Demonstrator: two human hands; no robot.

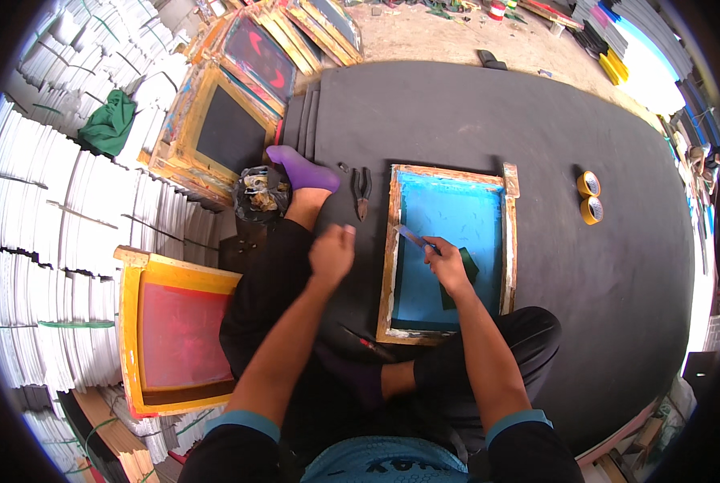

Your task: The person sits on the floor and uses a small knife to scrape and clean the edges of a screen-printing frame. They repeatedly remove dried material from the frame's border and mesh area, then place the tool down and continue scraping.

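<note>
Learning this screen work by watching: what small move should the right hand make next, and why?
Probably draw the blade on across the blue mesh: the right hand holds it tip-down inside the wooden frame, while the left hand hovers closed, off the frame.

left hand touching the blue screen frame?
No. The left hand is a loose fist in the air beside the blue frame; only the right hand, holding a flat tool, is over it.

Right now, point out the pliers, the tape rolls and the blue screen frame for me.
pliers (362,191): head view, on the dark handles.
tape rolls (590,197): head view, where the two yellow rolls meet.
blue screen frame (393,258): head view, on its left wooden rail.
</note>
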